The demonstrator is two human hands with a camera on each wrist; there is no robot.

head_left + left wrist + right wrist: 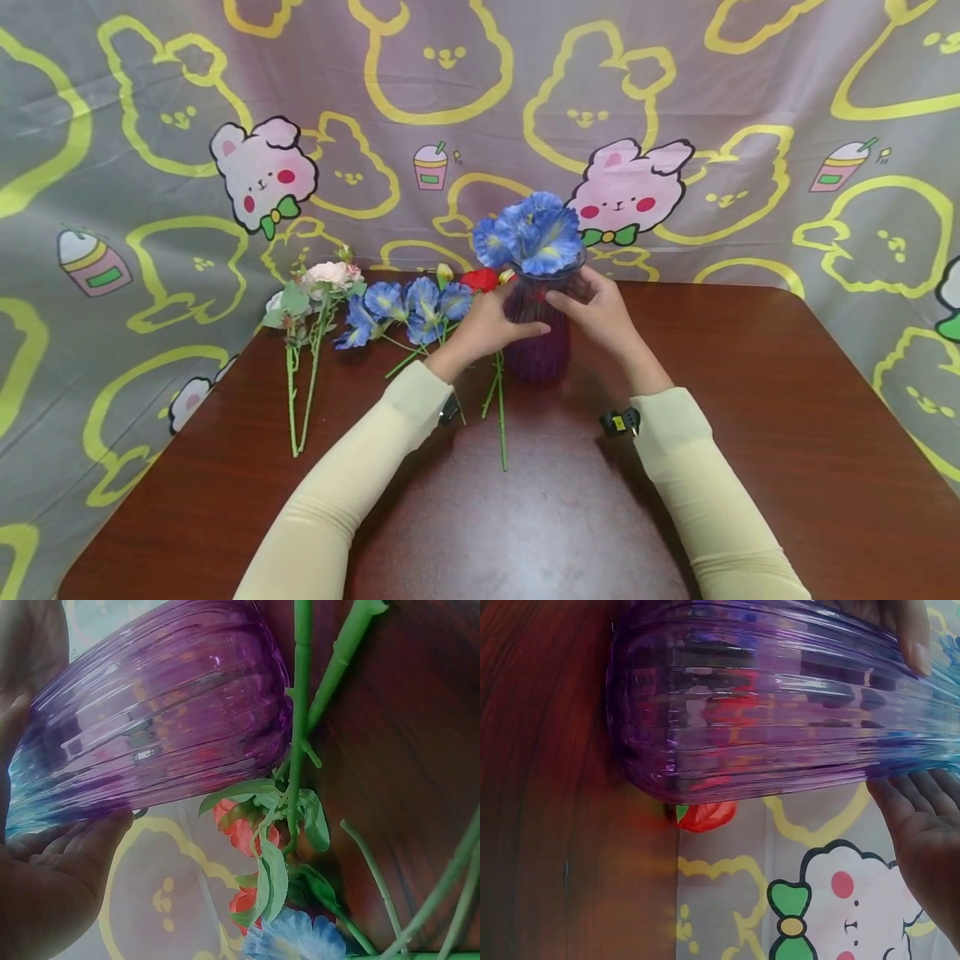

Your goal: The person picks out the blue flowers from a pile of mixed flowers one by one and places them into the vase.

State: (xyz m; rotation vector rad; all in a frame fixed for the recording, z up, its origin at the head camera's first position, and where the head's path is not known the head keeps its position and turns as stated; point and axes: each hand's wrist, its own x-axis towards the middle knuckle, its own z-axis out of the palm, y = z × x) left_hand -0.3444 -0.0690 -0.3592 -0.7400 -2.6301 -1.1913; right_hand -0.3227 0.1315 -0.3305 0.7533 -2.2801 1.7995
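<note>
A ribbed purple glass vase [538, 354] stands upright on the brown table, its neck shading to blue in both wrist views. Blue iris-like flowers [536, 235] fill its mouth. On the left side, my left hand [491, 323] holds the upper part, thumb across the front and fingers behind. My right hand [606, 312] grips the opposite side just below the rim, with its thumb toward the front. In the left wrist view, the vase [172, 712] leans sideways across the picture, the left palm [67, 877] close against it. The fingers behind the glass are partly hidden.
Left of the vase lie more blue flowers [422, 302], a red flower [480, 280] and pale pink flowers [327, 277] with long green stems. One stem [502, 425] reaches forward beside the vase. A patterned curtain [480, 108] hangs behind the table [750, 433].
</note>
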